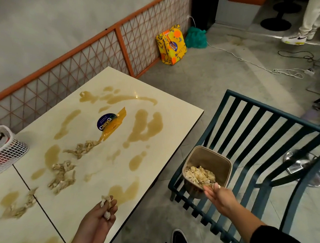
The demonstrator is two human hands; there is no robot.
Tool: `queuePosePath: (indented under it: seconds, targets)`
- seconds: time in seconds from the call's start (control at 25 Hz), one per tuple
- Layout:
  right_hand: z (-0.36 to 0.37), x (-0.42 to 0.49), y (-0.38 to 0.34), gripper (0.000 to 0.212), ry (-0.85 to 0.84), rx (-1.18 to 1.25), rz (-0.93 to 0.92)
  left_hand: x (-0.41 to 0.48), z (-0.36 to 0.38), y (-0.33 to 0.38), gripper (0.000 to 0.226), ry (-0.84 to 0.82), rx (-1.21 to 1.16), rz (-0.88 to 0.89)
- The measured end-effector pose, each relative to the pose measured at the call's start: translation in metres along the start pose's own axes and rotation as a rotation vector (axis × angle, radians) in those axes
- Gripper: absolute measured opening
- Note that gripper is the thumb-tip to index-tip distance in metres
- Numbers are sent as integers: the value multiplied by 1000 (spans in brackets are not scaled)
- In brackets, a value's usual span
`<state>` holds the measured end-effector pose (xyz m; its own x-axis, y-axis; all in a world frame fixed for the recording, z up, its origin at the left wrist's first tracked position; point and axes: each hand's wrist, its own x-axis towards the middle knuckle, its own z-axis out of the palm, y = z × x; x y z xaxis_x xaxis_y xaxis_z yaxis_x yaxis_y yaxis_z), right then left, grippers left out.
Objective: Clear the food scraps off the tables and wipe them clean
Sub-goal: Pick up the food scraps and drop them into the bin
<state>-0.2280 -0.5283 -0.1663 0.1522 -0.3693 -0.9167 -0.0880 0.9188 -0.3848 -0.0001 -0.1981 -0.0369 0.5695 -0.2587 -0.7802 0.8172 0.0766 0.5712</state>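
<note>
From the head view, the left hand [97, 220] hangs over the near right edge of the cream-coloured glossy desk [175, 111], fingers curled shut around a small clump of pale shredded food scraps [107, 200], presumably gathered so it can be carried across to the container. The right hand [219, 198] reaches out past the desk's right edge and pinches the near rim of a beige rounded-square plastic tub [207, 171], which is already part-filled with scraps; it is held low beside the desk, above the seat of the dark teal slatted metal chair [258, 148], with its mouth tipped toward the person, seemingly to catch what the other hand brings. More scraps remain on the desk: one ragged line [80, 148] near the middle runs with its long axis from the near left toward the far right, ending at an orange sachet with a round purple label [110, 124], and a second heap [62, 175] lies nearer the left edge. Brownish liquid smears [145, 128] cover much of the top, so wiping looks not yet begun. A white plastic mesh basket [1, 151] sits at the left edge.
</note>
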Motion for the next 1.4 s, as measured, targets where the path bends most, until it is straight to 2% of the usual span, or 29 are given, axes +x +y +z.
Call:
queuePosePath:
  seconds: [0.08, 0.2, 0.28, 0.4, 0.52, 0.6, 0.72, 0.76, 0.84, 0.92, 1.08, 1.16, 1.28, 1.4]
  targets:
    - [9, -3, -9, 39, 6, -209, -97, 1, 4, 0, 17, -12, 12, -6]
    - [25, -8, -29, 41, 25, -329, -224, -5, 6, -1, 16, -29, 11, -2]
    - [37, -10, -41, 47, -36, -359, -204, -8, 4, -1, 17, -16, 31, 11]
    - [50, -9, -40, 63, -93, -424, -73, -10, -3, -3, 18, 22, 112, 30]
    - [62, -30, -14, 39, -137, -442, -2, -13, -4, -11, 14, 25, 227, 54]
    - [70, -51, 16, 32, -260, -431, 70, -17, 2, -20, 16, -4, 327, 76]
    - [88, -87, 64, 46, -567, -410, 252, -23, 17, -33, 21, -93, 599, 187]
    - [96, -98, 78, 50, -652, -400, 320, -25, 22, -35, 24, -146, 758, 280]
    - [109, -116, 96, 56, -793, -347, 439, -27, 32, -40, 14, -238, 1121, 541]
    - [119, -132, 104, 53, -872, -269, 478, -25, 39, -43, 25, -301, 1403, 764]
    - [125, -138, 101, 52, -826, -147, 413, -20, 37, -43, 38, -338, 1537, 960]
    - [123, -140, 98, 43, -827, -159, 360, -22, 32, -42, 39, -344, 1551, 983]
    - [119, -142, 98, 35, -857, -225, 183, -22, 28, -42, 35, -326, 1572, 1032]
    - [115, -139, 102, 27, -855, -289, 49, -25, 27, -39, 35, -314, 1578, 993]
